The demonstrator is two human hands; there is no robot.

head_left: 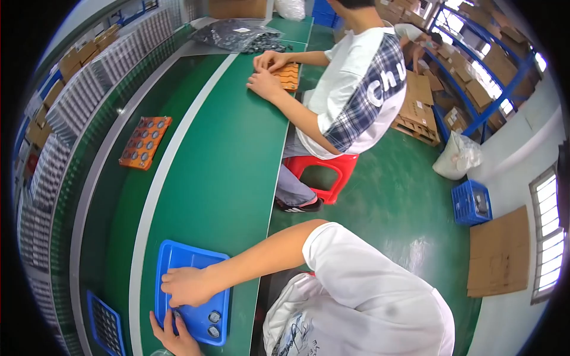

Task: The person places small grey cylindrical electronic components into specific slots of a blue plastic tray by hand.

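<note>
A blue plastic tray (222,267) lies near me on the green work surface. Two small round parts (214,317), grey-topped with dark rims, sit in its near right corner. My right hand (191,286) is over the tray's middle, fingers curled and closed; whatever they hold is hidden. Below it, my left hand (177,339) reaches over the tray's edge. Between its thumb and a finger shows a small dark part (177,314), partly covered; the other fingers are stretched out.
An orange tray of round parts (145,142) rests on the dark green belt (119,222), with a blue slotted tray (105,323) nearer me. A seated co-worker (356,89) handles another orange tray (288,76). A plastic bag (228,34) lies at the far end.
</note>
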